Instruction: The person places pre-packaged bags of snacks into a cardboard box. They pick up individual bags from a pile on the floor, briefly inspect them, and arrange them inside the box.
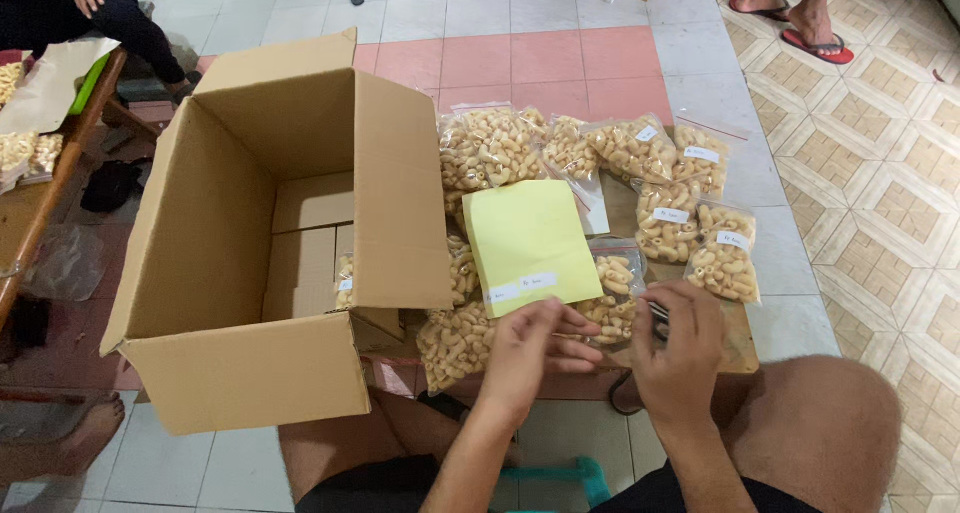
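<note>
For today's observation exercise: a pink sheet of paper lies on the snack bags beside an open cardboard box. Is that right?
Not quite. The head view shows the sheet of paper is yellow, not pink. It does lie on the snack bags beside the open cardboard box.

Snack bags (668, 223) on low table (742, 345)

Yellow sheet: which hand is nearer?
Left. The left hand sits just below the yellow sheet, fingertips close to its lower edge; the right hand is farther off, to the sheet's lower right.
</note>
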